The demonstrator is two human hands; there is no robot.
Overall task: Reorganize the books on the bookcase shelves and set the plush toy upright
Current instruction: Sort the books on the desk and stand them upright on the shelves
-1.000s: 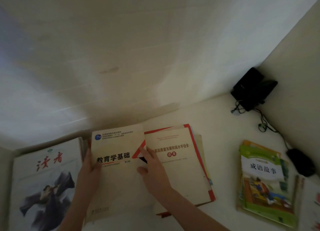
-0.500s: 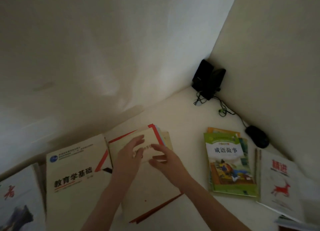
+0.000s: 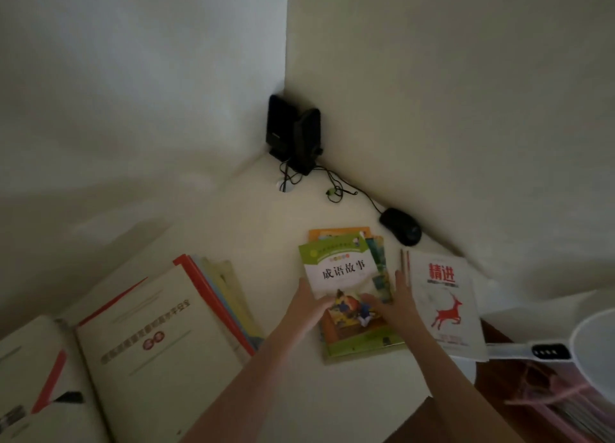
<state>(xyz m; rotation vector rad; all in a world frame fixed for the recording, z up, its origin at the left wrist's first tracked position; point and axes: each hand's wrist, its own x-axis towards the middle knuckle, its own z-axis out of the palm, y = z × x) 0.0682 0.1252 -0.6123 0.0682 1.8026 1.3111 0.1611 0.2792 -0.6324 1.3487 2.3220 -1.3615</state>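
Note:
A green-covered storybook [image 3: 346,269] tops a small stack of thin books lying flat on the white shelf surface [image 3: 259,229]. My left hand [image 3: 307,311] holds the stack's left edge, thumb on the cover. My right hand [image 3: 397,304] holds the right edge, thumb across the cover picture and fingers pointing up along the side. To the left lies a cream book with a red border [image 3: 159,336] on several flat books, and beside it another cream book [image 3: 30,372]. A white book with a red deer [image 3: 444,301] lies to the right. No plush toy is in view.
Two black speakers [image 3: 294,136] stand in the back corner, with cables trailing to a black mouse [image 3: 401,227] by the right wall. A white fan [image 3: 589,342] and a pink rack [image 3: 562,406] sit at the lower right, past the shelf edge.
Both hands have left the cream and red book and moved right onto the green storybook stack. The view has swung right, bringing in the deer book and the fan.

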